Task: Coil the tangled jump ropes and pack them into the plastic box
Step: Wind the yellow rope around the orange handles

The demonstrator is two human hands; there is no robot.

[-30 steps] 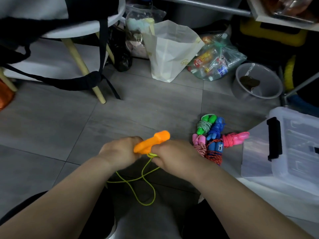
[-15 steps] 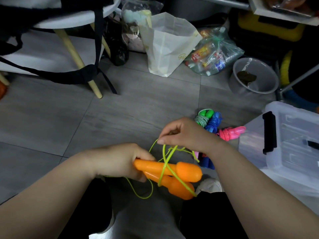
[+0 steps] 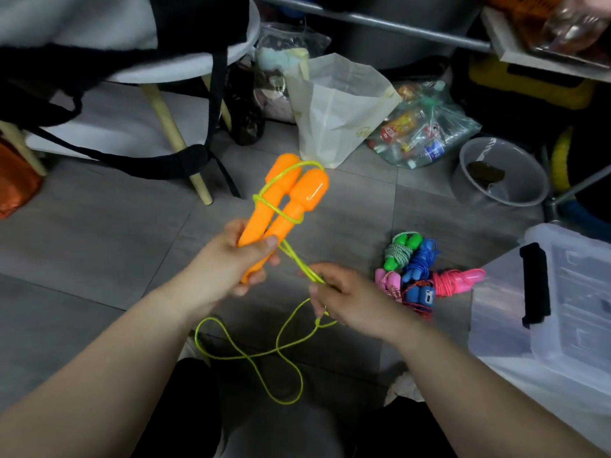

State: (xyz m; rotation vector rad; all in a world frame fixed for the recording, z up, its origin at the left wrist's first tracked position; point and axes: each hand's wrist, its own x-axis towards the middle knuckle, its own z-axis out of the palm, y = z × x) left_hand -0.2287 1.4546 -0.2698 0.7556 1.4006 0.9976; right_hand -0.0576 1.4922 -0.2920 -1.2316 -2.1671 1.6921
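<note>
Left of the plastic box (image 3: 572,292), above the grey tiled floor (image 3: 99,242): the left hand (image 3: 224,269) grips the lower ends of two orange handles (image 3: 294,200), held side by side and pointing up and away from the person. A yellow-green cord (image 3: 264,353) runs over the handle tops, crosses round their necks and leads down to the right hand (image 3: 353,300). This hand lies between the handles and the box and pinches the cord in its curled fingers. Below it the slack cord hangs in loose loops. The box, clear with a black latch (image 3: 535,285), sits on the floor; whether its lid is closed cannot be told. Just beside the box's left wall lie the coiled ropes (image 3: 420,272): green, blue, pink and red-wound bundles, touching one another. Beyond the box's far corner stands a clear bowl (image 3: 502,173), and farther left of that a white paper bag (image 3: 337,107).
</note>
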